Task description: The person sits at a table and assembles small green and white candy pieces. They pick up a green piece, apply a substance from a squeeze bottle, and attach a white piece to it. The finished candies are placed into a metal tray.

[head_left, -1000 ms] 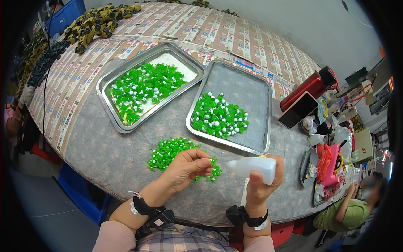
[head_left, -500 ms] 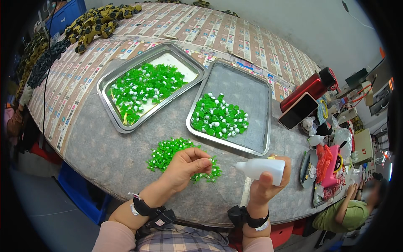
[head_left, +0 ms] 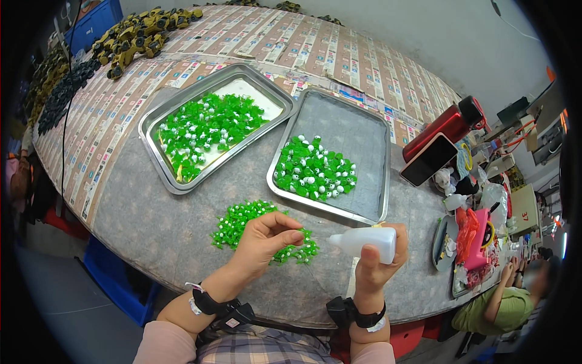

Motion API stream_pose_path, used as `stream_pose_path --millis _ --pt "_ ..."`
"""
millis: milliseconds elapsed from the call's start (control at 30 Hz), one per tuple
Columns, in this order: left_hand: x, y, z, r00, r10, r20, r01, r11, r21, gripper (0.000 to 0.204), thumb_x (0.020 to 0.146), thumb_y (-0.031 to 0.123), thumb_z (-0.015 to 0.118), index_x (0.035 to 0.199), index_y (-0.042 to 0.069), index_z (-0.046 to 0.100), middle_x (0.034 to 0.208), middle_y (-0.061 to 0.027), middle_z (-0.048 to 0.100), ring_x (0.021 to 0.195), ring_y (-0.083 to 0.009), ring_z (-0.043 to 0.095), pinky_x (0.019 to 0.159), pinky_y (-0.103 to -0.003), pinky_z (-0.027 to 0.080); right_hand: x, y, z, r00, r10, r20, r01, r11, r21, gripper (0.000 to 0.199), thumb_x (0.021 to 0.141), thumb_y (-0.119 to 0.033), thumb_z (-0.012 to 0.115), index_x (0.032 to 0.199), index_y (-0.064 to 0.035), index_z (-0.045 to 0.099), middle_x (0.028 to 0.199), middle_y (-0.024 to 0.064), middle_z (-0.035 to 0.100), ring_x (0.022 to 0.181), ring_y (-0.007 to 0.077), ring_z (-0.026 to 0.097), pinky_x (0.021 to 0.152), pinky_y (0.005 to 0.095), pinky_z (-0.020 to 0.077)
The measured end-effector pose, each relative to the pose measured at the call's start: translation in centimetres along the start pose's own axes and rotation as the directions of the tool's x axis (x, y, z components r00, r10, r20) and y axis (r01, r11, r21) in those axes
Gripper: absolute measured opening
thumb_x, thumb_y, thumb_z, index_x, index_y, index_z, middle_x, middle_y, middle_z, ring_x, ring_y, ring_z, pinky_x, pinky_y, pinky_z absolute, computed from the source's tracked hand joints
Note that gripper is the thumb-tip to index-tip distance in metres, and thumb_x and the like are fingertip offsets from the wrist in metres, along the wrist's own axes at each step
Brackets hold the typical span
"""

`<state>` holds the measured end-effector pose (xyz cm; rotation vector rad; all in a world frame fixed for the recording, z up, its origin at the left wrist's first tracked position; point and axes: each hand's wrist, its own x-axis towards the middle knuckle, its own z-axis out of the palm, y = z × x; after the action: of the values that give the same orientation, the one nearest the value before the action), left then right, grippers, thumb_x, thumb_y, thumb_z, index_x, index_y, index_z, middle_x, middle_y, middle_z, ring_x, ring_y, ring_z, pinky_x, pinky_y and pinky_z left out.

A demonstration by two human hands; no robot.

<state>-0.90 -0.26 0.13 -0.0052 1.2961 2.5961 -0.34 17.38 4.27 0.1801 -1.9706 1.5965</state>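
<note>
My left hand (head_left: 267, 239) is closed in a pinch over the loose pile of small green pieces with white tips (head_left: 239, 221). What sits between its thumb and forefinger is too small and hidden to make out. In my right hand (head_left: 379, 270) is a translucent white squeeze bottle (head_left: 367, 242), lying on its side with its narrow nozzle toward my left fingertips, a short gap apart. Beyond my hands, a metal tray (head_left: 379, 176) carries green pieces with white, dark-dotted balls (head_left: 315, 170). A second metal tray (head_left: 160, 164) at the left holds more of these pieces, spread out.
At the right stand a red flask (head_left: 436, 130) and a leaning phone (head_left: 429, 159). Past them lie a pink container (head_left: 479, 246), a grey dish (head_left: 445, 242) and plastic bags. A co-worker in green (head_left: 500, 309) sits at far right. Yellow-brown toy vehicles (head_left: 136, 39) are heaped far left.
My right hand has brought the bottle slightly left, its nozzle now closer to my left fingertips. My left hand has barely moved and keeps its pinch.
</note>
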Motion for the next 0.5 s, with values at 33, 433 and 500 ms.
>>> stream_pose_path --millis 33,433,500 --pt "0.0 -0.1 -0.1 1.0 0.005 -0.006 -0.005 1.0 0.008 0.01 0.074 0.004 0.059 0.083 0.001 0.056 0.075 -0.0053 0.058 0.069 -0.0115 0.056 0.065 -0.024 0.046 0.1 0.0 -0.1 1.0 -0.003 -0.004 0.003 1.0 0.003 0.046 0.063 -0.04 0.068 0.081 -0.0013 0.049 0.071 0.0037 0.049 0.062 0.0127 0.048 0.055 0.0227 0.0379" --pt "0.2 -0.1 -0.2 0.998 -0.017 -0.059 0.014 0.999 -0.041 0.009 0.076 0.005 0.057 0.083 0.001 0.055 0.073 -0.0049 0.058 0.066 -0.0104 0.055 0.063 -0.023 0.046 3.8 8.3 -9.8 0.925 0.371 0.075 -0.351 0.915 -0.198 0.039 0.074 -0.004 0.056 0.109 0.0021 0.038 0.102 0.0125 0.051 0.087 0.0147 0.051 0.076 0.0236 0.0392" --pt "0.2 -0.2 -0.1 0.998 -0.021 -0.051 0.018 0.998 -0.052 0.009 0.076 0.004 0.057 0.083 0.001 0.055 0.073 -0.005 0.058 0.066 -0.0104 0.055 0.063 -0.023 0.046 2.5 10.5 -11.1 0.912 0.408 0.035 -0.4 0.906 -0.135 0.038 0.073 -0.003 0.057 0.107 0.0016 0.041 0.101 0.0112 0.052 0.084 0.0149 0.052 0.075 0.0238 0.0388"
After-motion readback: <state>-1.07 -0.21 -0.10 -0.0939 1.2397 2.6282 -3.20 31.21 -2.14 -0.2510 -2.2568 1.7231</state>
